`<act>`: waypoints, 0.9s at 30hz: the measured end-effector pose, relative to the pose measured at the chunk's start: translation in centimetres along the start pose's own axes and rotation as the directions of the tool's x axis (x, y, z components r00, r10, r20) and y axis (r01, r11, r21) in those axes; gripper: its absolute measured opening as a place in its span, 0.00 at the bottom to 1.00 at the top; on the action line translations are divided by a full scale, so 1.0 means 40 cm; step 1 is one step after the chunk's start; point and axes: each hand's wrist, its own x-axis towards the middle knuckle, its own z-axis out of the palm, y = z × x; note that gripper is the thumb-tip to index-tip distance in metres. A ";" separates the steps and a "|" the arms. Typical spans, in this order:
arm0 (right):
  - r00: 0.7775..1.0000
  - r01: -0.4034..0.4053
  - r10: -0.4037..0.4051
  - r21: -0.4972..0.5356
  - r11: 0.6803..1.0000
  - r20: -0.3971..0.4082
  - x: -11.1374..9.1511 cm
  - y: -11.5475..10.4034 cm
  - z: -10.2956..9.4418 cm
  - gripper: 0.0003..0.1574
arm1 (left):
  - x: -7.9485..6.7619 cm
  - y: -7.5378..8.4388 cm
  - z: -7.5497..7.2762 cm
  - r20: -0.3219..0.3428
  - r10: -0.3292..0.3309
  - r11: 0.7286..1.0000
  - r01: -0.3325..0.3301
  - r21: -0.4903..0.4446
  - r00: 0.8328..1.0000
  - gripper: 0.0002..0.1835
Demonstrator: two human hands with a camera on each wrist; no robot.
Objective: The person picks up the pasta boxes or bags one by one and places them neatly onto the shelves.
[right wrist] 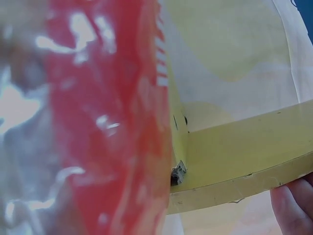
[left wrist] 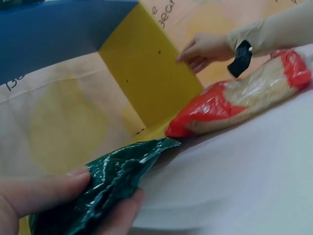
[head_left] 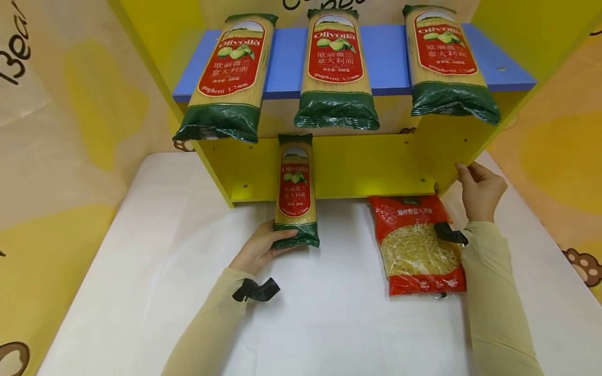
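My left hand holds a pack of spaghetti by its green bottom end, thumb on top and fingers beneath. In the left wrist view the thumb presses on the crinkled green wrapper. The pack's far end lies over the yellow bottom board of a shelf unit. At the right, my right hand grips the front edge of the yellow side panel with thumb and fingers. A red bag of spiral pasta lies on the table beside the right forearm.
Three more spaghetti packs lie side by side on the blue upper shelf, their green ends jutting past its front edge. A white cloth covers the table. Patterned fabric hangs around the unit.
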 end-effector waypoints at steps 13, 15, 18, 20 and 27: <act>0.999 0.019 -0.019 -0.006 1.000 -0.026 -0.001 -0.004 -0.004 0.19 | -0.026 -0.026 0.001 -0.001 0.016 0.985 -0.016 -0.170 1.000 0.23; 0.999 0.021 -0.021 -0.006 1.000 -0.026 -0.001 -0.003 -0.003 0.19 | -0.022 -0.023 0.001 -0.004 0.018 0.984 -0.018 -0.175 1.000 0.22; 1.000 0.011 -0.011 0.005 1.000 -0.022 -0.001 -0.002 -0.002 0.19 | -0.012 -0.017 0.001 -0.009 0.018 0.983 -0.020 -0.182 1.000 0.22; 1.000 0.012 -0.012 0.001 1.000 -0.021 -0.002 -0.002 -0.001 0.19 | -0.004 -0.011 0.001 -0.013 0.020 0.983 -0.022 -0.183 1.000 0.22; 1.000 0.016 -0.016 -0.014 1.000 -0.018 -0.007 -0.004 0.003 0.19 | 0.019 0.015 -0.003 -0.032 -0.001 0.978 -0.006 -0.207 0.999 0.19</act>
